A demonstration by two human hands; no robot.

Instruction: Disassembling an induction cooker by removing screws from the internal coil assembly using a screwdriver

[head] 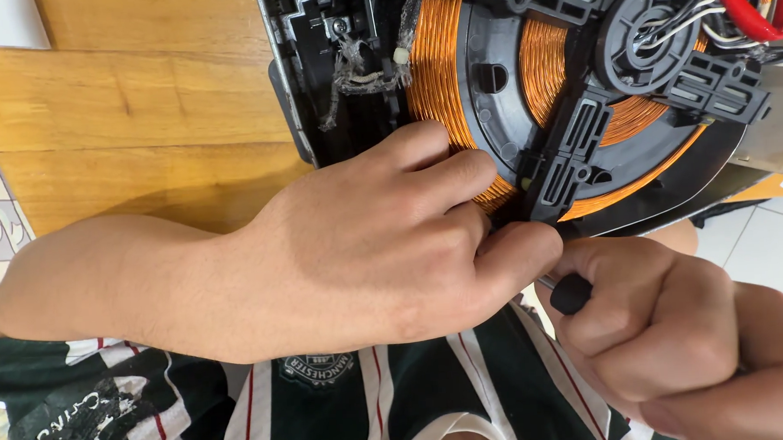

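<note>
An opened induction cooker (335, 83) lies on a wooden table, its flat copper coil (438, 62) and black plastic coil frame (571, 153) exposed. My left hand (375, 247) rests on the near edge of the coil, fingers curled against the frame. My right hand (673, 332) is closed around a screwdriver with a black handle (571, 293); its tip is hidden behind my left fingers at the frame's lower edge.
Red and white wires (749, 12) run from the round hub (654, 29) at the top right. The wooden table (136, 107) extends to the left, with a white sheet (7, 21) in the corner. A tiled floor (765, 233) shows at right.
</note>
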